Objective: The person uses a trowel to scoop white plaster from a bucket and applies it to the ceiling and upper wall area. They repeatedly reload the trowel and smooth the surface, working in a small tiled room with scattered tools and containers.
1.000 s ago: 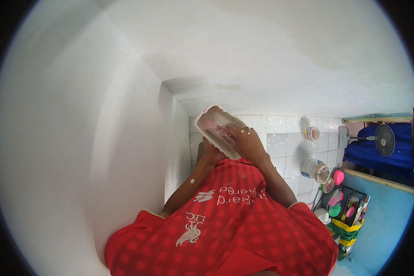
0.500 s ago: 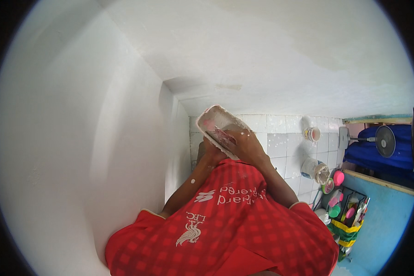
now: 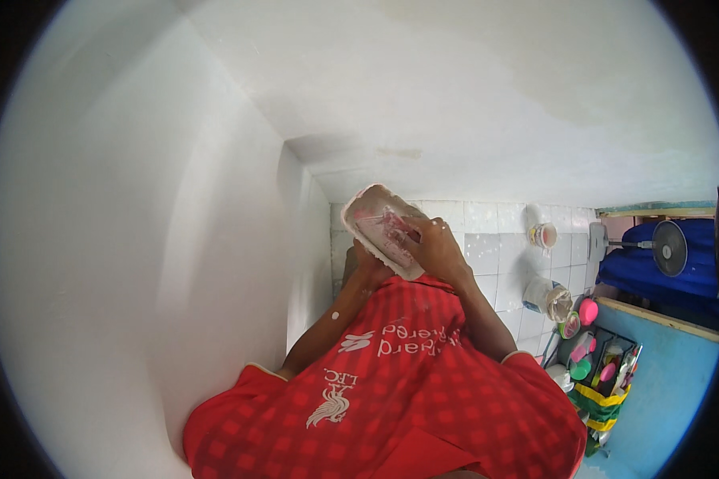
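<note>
In front of my chest is an oblong, plaster-crusted tray (image 3: 382,198) with a rough whitish rim and pinkish smears inside. My left hand (image 3: 367,264) grips it from below along its near left side; most of those fingers are hidden by the tray. My right hand (image 3: 439,250) is closed on a flat reddish scraper (image 3: 395,229) coated in whitish paste. The scraper's blade is inside the tray, over its floor, and whether it touches cannot be made out. White specks dot the back of my right hand.
Smooth white walls (image 3: 487,104) meet in a corner ahead. On the pale floor tiles (image 3: 483,254) to the right stand a small tub (image 3: 542,235) and a larger paste-smeared bucket (image 3: 548,297). Farther right are a grey fan (image 3: 668,247) and a rack of kitchenware (image 3: 611,351).
My right hand has turned and shifted slightly right, swinging the scraper so that its flat face shows more. The tray has stayed nearly in place in my left hand.
</note>
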`<state>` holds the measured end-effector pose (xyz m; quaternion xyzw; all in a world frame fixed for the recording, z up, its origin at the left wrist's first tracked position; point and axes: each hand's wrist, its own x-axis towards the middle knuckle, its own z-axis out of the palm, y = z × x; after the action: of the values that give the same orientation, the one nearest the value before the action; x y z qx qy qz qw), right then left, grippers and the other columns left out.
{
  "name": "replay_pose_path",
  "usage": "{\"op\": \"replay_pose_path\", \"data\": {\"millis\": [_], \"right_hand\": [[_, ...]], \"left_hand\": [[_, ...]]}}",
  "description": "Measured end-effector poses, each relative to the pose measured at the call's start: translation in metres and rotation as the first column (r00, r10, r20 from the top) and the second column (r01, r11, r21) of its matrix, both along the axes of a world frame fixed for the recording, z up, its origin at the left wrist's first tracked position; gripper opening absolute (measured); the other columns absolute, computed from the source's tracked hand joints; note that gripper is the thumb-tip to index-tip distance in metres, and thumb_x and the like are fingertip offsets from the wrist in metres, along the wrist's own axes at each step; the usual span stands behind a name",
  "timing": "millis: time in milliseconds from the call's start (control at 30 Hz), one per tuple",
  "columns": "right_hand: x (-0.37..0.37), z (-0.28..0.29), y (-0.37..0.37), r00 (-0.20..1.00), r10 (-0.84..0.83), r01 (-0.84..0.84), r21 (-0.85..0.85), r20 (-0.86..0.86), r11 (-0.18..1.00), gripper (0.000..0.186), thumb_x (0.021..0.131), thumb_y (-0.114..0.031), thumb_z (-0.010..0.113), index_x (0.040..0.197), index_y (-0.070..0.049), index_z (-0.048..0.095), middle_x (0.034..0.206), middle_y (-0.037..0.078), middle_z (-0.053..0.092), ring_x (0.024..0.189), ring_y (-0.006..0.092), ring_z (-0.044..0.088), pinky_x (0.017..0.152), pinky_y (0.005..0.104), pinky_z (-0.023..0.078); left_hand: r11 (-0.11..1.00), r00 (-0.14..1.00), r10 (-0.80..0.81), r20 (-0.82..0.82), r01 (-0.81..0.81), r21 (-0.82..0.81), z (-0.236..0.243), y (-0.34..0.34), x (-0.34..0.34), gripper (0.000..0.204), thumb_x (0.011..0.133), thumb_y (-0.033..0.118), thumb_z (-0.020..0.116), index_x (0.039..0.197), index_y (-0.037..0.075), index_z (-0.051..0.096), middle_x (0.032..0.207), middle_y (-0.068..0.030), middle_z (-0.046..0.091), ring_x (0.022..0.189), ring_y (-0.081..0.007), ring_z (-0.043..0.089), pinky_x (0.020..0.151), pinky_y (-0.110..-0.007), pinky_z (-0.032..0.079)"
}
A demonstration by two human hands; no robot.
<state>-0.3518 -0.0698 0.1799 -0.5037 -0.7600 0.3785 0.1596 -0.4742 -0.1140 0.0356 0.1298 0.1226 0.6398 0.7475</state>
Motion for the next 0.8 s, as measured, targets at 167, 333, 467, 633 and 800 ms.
{"op": "replay_pose_path", "data": {"millis": [167,333,467,633,800], "right_hand": [[0.002,-0.038,-0.004,1.000,0.027,-0.028,0.134,0.008,0.991,0.031,0.089,-0.020,0.071,0.115,-0.003,0.072,0.090,0.024,0.071,0.081,0.0415,0.069,0.073,0.0464,0.055],[0.003,-0.033,0.000,0.997,0.079,-0.079,0.083,0.001,0.993,0.029,0.089,-0.019,0.069,0.114,-0.003,0.071,0.089,0.025,0.070,0.079,0.0423,0.069,0.071,0.0468,0.055],[0.002,-0.013,0.016,1.000,-0.016,0.015,0.009,0.026,1.000,0.028,0.089,-0.017,0.069,0.113,-0.002,0.071,0.088,0.024,0.070,0.078,0.0423,0.069,0.070,0.0469,0.055],[0.002,-0.037,-0.006,0.996,0.093,-0.092,0.151,-0.001,0.984,0.026,0.089,-0.016,0.069,0.111,-0.002,0.071,0.085,0.025,0.069,0.075,0.0415,0.068,0.067,0.0460,0.053],[0.012,0.007,0.012,0.998,0.059,-0.058,0.039,-0.015,0.998,0.023,0.089,-0.017,0.068,0.106,-0.001,0.073,0.087,0.025,0.069,0.076,0.0410,0.068,0.068,0.0473,0.054]], "left_hand": [[0.997,0.999,0.005,-0.046,-0.009,-0.079,0.011,0.002,-0.002,0.044,0.098,0.032,0.062,0.135,0.013,0.049,0.126,-0.0065,0.060,0.115,-0.0213,0.059,0.101,-0.042,0.049],[0.996,0.967,0.085,-0.238,-0.080,0.031,0.025,-0.003,-0.004,0.043,0.093,0.024,0.070,0.131,0.014,0.052,0.125,-0.0060,0.060,0.115,-0.0209,0.059,0.100,-0.042,0.049],[0.997,0.995,-0.022,0.099,0.029,-0.075,0.025,0.015,-0.005,0.043,0.095,0.025,0.067,0.132,0.013,0.051,0.126,-0.0063,0.060,0.115,-0.0215,0.059,0.101,-0.042,0.049],[0.973,0.976,0.055,0.211,-0.004,-0.232,0.025,-0.002,0.001,0.048,0.104,0.047,0.047,0.137,0.012,0.050,0.128,-0.0083,0.060,0.113,-0.0257,0.061,0.097,-0.042,0.052],[0.997,0.958,-0.046,0.282,0.062,-0.047,0.017,0.007,-0.002,0.056,0.105,0.055,0.036,0.140,0.012,0.048,0.128,-0.0099,0.060,0.115,-0.0280,0.060,0.099,-0.046,0.051]]}}
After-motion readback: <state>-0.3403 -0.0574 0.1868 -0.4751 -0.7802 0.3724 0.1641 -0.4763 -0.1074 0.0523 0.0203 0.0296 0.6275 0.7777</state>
